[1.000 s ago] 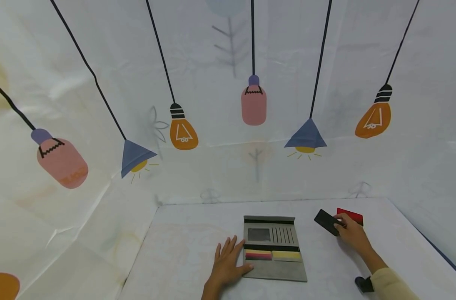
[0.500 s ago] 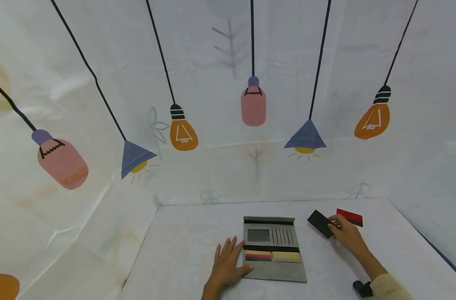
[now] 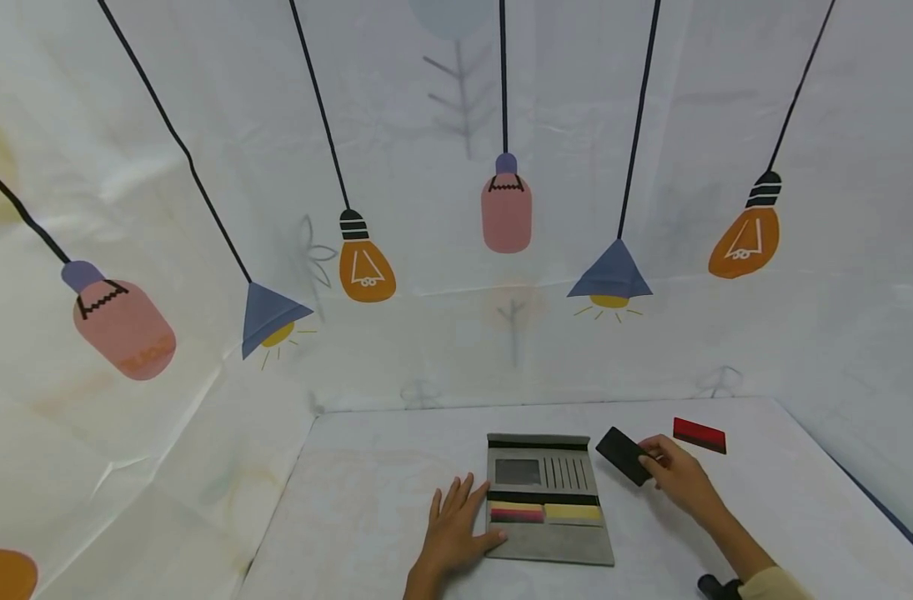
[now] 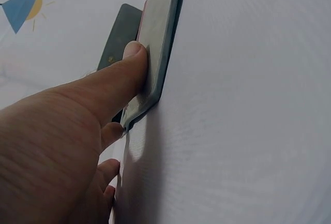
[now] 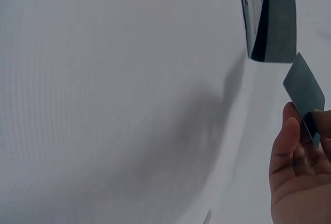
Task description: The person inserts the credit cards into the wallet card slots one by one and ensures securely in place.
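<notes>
A grey wallet (image 3: pixel 549 543) lies unfolded on the white table, with a dark window, a row of slits and yellow and pink cards in its lower pockets. My left hand (image 3: pixel 456 525) rests at its left edge, fingers spread on the table and thumb on the wallet's grey face, as the left wrist view also shows. To the wallet's right, my right hand (image 3: pixel 681 475) pinches a black card (image 3: pixel 623 455) by one end between thumb and fingers. The right wrist view shows that card (image 5: pixel 305 87) raised above the table, apart from the wallet's upright flap (image 5: pixel 282 22).
A red and black card (image 3: pixel 699 435) lies on the table (image 3: pixel 381 467) behind my right hand. A black object (image 3: pixel 714 587) shows by the right sleeve, probably the wrist camera's mount. A white sheet wall with printed lamps (image 3: pixel 507 212) rises behind the table.
My right hand has carried the black card leftward, nearer the wallet, and the red card behind has come into fuller view. The left hand has stayed in place.
</notes>
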`<state>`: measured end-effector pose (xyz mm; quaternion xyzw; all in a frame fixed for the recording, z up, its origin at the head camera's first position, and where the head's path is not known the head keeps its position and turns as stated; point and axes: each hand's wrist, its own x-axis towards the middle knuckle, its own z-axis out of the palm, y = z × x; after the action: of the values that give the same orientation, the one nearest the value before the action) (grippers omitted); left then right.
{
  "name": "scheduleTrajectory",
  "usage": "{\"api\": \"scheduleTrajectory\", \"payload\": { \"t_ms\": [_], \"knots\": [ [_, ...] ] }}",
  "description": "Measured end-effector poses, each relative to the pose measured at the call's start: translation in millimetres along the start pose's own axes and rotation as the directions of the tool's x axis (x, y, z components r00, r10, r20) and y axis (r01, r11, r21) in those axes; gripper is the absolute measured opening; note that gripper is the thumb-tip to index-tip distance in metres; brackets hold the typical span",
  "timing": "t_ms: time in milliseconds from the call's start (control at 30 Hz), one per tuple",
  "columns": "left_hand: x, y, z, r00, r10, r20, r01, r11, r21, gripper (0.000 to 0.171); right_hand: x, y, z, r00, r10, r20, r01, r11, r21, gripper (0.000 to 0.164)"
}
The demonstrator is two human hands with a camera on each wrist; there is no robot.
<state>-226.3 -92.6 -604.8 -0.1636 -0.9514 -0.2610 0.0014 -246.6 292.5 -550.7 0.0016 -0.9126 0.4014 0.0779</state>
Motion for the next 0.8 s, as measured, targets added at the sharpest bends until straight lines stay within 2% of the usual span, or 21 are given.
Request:
{"api": "scheduleTrajectory", "payload": {
  "t_ms": [267,800],
  "knots": [
    [0.1,-0.9,0.9,1.000,0.003,-0.004,-0.003,1.000,-0.002,0.081,-7,-18,15,0.995,0.036,0.090,-0.043,0.996,0.082,0.022],
    [0.4,-0.1,1.9,1.000,-0.006,-0.015,0.006,1.000,0.006,0.080,-18,-35,41,0.974,0.003,0.227,-0.044,0.984,0.175,0.019]
  ]
}}
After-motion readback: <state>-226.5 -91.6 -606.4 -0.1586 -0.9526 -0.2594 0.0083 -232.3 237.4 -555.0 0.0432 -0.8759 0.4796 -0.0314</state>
